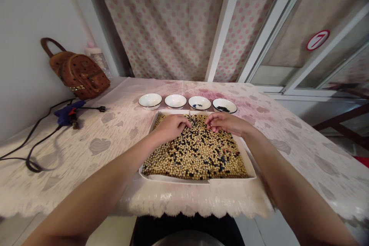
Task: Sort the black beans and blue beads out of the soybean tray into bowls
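Observation:
A shallow white box (251, 169) holds many small tan beads (198, 150) mixed with black and a few coloured ones. My left hand (173, 127) rests over the box's upper left part, fingers curled together at the beads; what they hold, if anything, is hidden. Over the upper right part is my right hand (226, 123), its thumb and fingers pinched around something dark and too small to name. Behind the box stand four white dark-rimmed bowls in a row. The rightmost bowl (225, 105) contains black beads, and the bowl beside it (199, 103) a few blue ones.
A patterned cloth (109, 150) covers the table. On the left lie a brown backpack (83, 75), a blue glue gun (67, 114) with black cords, and a pink-lidded jar (98, 57). Two more white bowls (150, 100) stand at the row's left end. Curtains hang behind.

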